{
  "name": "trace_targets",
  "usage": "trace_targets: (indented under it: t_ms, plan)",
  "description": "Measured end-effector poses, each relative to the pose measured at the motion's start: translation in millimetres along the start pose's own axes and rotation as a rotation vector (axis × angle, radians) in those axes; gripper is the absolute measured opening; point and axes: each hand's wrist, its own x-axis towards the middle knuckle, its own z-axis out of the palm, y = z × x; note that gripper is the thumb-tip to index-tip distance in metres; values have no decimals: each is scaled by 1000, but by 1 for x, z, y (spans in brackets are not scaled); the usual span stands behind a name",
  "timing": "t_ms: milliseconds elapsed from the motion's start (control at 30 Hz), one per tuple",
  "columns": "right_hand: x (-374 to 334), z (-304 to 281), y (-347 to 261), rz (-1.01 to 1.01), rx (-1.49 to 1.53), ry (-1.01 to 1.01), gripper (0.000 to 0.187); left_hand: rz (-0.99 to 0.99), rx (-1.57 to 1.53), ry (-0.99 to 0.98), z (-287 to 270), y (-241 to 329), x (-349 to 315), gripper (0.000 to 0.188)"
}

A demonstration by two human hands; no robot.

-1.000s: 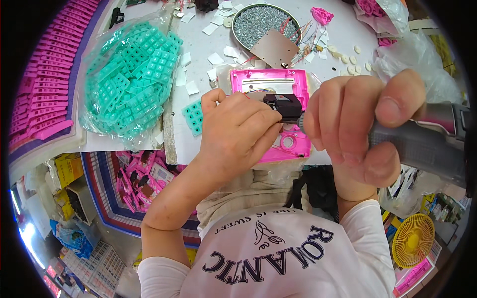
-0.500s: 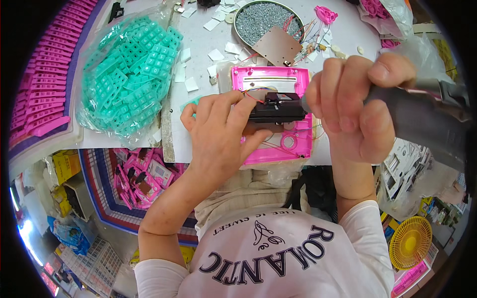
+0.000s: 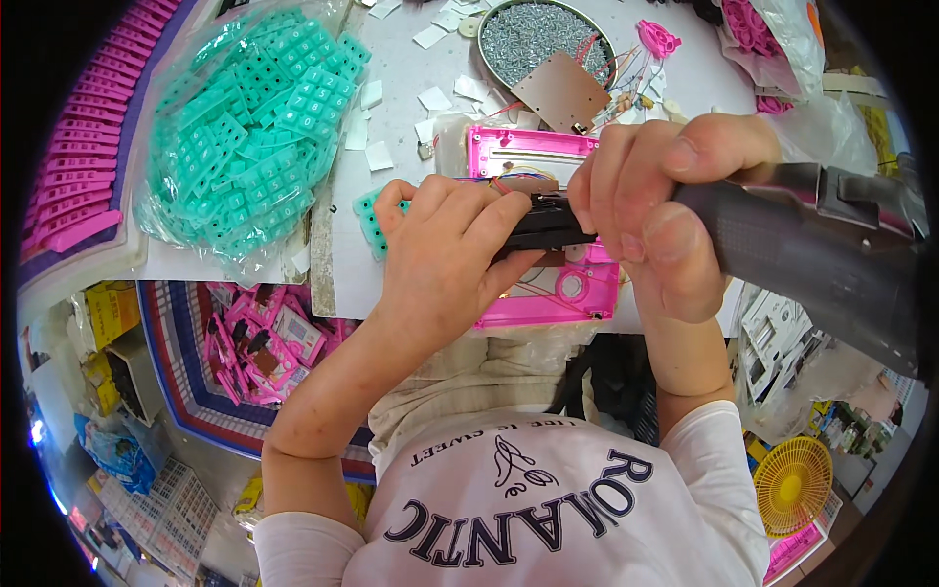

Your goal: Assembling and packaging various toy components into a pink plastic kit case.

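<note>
My left hand grips a black plastic part over an open pink plastic casing, its fingers on the part's left end. In my right hand is a dark grey power screwdriver, lying sideways with its body stretching to the right. The right fingers cover its tip and the black part's right end, so whether the tip touches the part is hidden. Thin coloured wires and a brown board show beside the black part. A turquoise rubber keypad lies by my left fingers.
A round tray of small screws stands at the back, with a brown square board over its edge. A clear bag of turquoise keypads sits at the left. A blue-red basket below holds pink parts. White pieces lie scattered.
My right hand and the screwdriver have moved left, now covering the black part's right end. My left hand keeps its hold on the part. The whole view has shifted slightly.
</note>
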Motion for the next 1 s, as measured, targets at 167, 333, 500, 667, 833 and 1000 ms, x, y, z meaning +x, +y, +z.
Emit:
trace_targets:
  t_ms: [167,333,500,667,833,1000]
  plan:
    - [-1,-1,0,19,-42,-45,32,-4,-23,-11,0,-2,-1,46]
    - [3,4,-2,-15,-150,-93,32,40,-24,19,2,-5,-1,46]
    - [12,-1,-6,-48,-323,-245,32,60,-33,21,3,-5,-3,47]
    - [11,0,5,-63,-249,-226,32,65,-50,25,4,-6,-4,47]
    - [11,-2,10,-40,-31,-193,37,49,-48,34,6,-8,-5,46]
    - [10,-6,-2,-21,81,-59,47,56,0,17,3,-5,-3,44]
